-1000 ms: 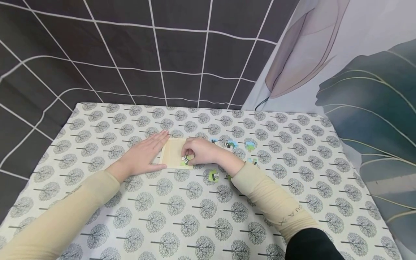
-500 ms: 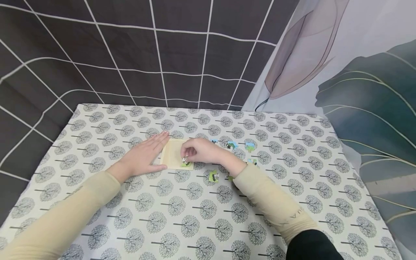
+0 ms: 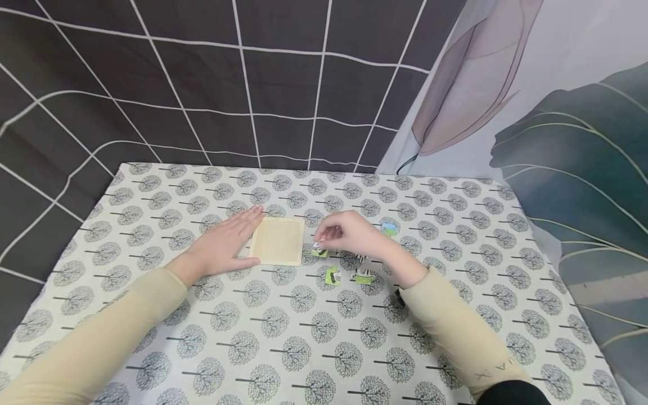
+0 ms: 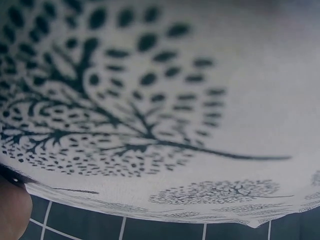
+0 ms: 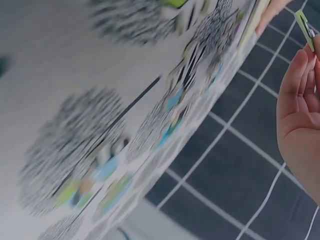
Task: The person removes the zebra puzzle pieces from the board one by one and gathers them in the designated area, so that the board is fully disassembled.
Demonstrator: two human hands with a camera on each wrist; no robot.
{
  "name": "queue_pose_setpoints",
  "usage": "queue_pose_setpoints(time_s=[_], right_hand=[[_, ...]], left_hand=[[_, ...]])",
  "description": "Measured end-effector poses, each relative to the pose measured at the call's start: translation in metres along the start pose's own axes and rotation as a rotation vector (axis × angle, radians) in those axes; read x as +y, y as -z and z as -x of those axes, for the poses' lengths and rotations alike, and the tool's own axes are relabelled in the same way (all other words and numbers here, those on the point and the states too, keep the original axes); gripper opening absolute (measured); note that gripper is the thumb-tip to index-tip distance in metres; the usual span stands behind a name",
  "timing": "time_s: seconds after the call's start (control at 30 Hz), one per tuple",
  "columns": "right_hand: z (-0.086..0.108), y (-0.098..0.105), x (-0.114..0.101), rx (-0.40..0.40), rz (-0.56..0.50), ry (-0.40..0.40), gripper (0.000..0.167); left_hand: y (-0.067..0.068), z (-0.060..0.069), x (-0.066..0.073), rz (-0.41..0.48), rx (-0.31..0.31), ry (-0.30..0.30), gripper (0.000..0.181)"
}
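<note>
A shallow square wooden puzzle tray point(image 3: 278, 242) lies on the cloth in the head view, its inside bare. My left hand point(image 3: 225, 239) rests flat at the tray's left edge, fingers straight and thumb spread; only a sliver of a finger point(image 4: 14, 212) enters the left wrist view. Just right of the tray, my right hand point(image 3: 351, 233) pinches a green, white and black puzzle piece point(image 3: 320, 251) between thumb and fingertips. That piece shows edge-on as a thin green strip point(image 5: 304, 31) in the right wrist view. My right hand hides some of the cloth beneath it.
Several loose puzzle pieces lie right of the tray, among them a green and black piece point(image 3: 332, 275), a green striped piece point(image 3: 363, 277) and a blue and green piece point(image 3: 388, 229). A dark grid curtain point(image 3: 212, 79) hangs behind the table.
My right hand has lifted the puzzle piece out of the tray and moved right with it, past the tray's right edge. My left hand has stayed in place.
</note>
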State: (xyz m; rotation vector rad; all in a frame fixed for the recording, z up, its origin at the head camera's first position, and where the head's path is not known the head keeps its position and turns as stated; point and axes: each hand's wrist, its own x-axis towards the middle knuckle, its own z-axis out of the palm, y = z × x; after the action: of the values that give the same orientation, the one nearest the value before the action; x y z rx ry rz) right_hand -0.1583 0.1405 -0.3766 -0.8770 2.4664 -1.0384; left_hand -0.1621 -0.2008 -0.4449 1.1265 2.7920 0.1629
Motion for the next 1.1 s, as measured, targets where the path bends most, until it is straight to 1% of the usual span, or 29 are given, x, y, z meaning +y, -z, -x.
queue_pose_setpoints(time_s=[0.17, 0.27, 0.43, 0.6, 0.73, 0.87, 0.97, 1.1], right_hand=[[0.024, 0.009, 0.009, 0.064, -0.039, -0.017, 0.011], [0.039, 0.013, 0.015, 0.102, -0.038, -0.039, 0.011], [0.065, 0.019, 0.026, 0.133, -0.015, -0.101, 0.010], [0.091, 0.024, 0.039, 0.148, 0.016, -0.128, 0.010], [0.110, 0.027, 0.049, 0.135, 0.009, -0.155, 0.011], [0.125, 0.030, 0.057, 0.101, 0.006, -0.190, 0.011], [0.131, 0.030, 0.061, 0.075, 0.021, -0.198, 0.011], [0.134, 0.031, 0.063, 0.048, 0.028, -0.202, 0.010]], left_hand=[[0.000, 0.000, 0.000, -0.001, 0.003, 0.001, 0.104], [0.000, 0.000, 0.000, 0.002, 0.003, 0.000, 0.104], [-0.001, 0.001, 0.000, 0.004, 0.002, 0.001, 0.104], [-0.001, 0.001, 0.000, 0.004, 0.005, 0.000, 0.105], [-0.001, 0.000, 0.000, 0.002, 0.000, 0.001, 0.105], [0.000, -0.001, 0.000, -0.001, -0.001, 0.001, 0.105], [0.000, -0.001, 0.000, -0.003, -0.003, 0.003, 0.105], [0.000, -0.001, 0.000, 0.001, -0.006, 0.006, 0.104]])
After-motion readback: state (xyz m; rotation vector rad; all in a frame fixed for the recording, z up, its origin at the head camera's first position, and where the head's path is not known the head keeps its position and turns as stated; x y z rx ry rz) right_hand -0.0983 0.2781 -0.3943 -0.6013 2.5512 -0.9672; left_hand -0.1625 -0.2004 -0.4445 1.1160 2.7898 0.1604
